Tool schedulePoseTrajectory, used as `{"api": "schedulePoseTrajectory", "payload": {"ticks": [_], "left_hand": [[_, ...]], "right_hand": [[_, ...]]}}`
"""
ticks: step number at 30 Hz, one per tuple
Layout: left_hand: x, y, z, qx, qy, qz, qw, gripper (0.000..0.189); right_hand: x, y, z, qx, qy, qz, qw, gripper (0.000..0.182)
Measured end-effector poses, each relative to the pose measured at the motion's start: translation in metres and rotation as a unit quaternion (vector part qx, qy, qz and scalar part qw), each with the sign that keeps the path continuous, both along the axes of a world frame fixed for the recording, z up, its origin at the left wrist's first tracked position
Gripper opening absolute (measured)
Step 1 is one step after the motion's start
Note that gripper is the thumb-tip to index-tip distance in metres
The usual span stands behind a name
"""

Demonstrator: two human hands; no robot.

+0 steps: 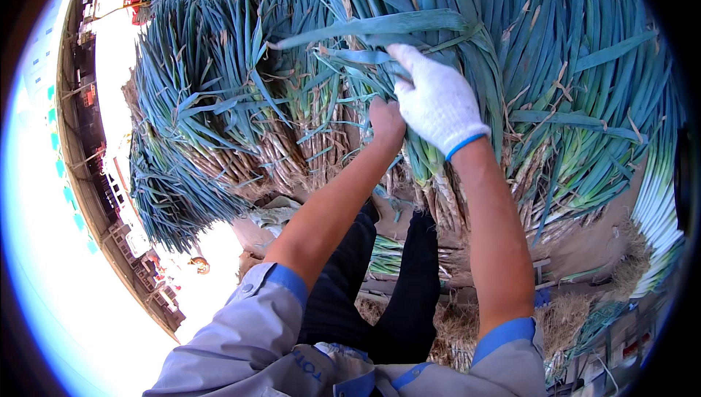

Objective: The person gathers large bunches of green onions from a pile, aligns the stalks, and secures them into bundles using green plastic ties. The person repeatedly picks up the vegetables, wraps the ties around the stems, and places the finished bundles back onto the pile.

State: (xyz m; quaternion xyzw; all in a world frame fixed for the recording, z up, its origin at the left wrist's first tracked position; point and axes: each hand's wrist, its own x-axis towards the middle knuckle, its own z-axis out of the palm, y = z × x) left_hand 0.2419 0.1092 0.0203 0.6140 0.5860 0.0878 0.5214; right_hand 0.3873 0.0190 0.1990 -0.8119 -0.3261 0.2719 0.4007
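A thick bundle of large green onions (432, 169) lies before me, leaves pointing away and rooted stalk ends towards my legs. My left hand (388, 122), bare, is curled closed against the left side of this bundle, among its leaves; its fingertips are hidden. Over the top of the bundle lies my right hand (442, 100) in a white knit glove with a blue cuff. Its index finger stretches forward, with the thumb tucked lower beside the left hand. A broad loose leaf (383, 25) runs crosswise just beyond the gloved fingers. Whether the right hand grips a leaf is unclear.
More green onion bundles (191, 95) are heaped to the left, and others (575, 150) spread to the right. White stalks (657, 200) line the far right. Loose onions (386, 254) lie between my legs, near dry roots (564, 320). Bright open ground (213, 265) shows at left.
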Motion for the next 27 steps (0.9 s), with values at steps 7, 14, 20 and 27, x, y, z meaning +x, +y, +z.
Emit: {"api": "schedulePoseTrajectory", "payload": {"ticks": [7,14,20,27], "left_hand": [[0.025,-0.021,0.041,0.073,0.087,-0.057,0.992,0.020],[0.035,-0.031,0.058,0.085,0.095,-0.095,0.987,0.017],[0.037,-0.033,0.062,0.082,0.084,-0.109,0.987,0.017],[0.047,-0.041,0.057,0.117,0.031,-0.143,0.982,0.015]], "right_hand": [[0.069,-0.021,-0.002,0.095,0.400,-0.056,0.910,0.050],[0.067,-0.034,0.004,0.084,0.196,-0.088,0.973,0.043],[0.038,-0.039,-0.010,0.087,0.028,-0.061,0.994,0.029],[0.031,0.002,-0.014,-0.189,-0.173,0.027,0.966,0.046]]}}
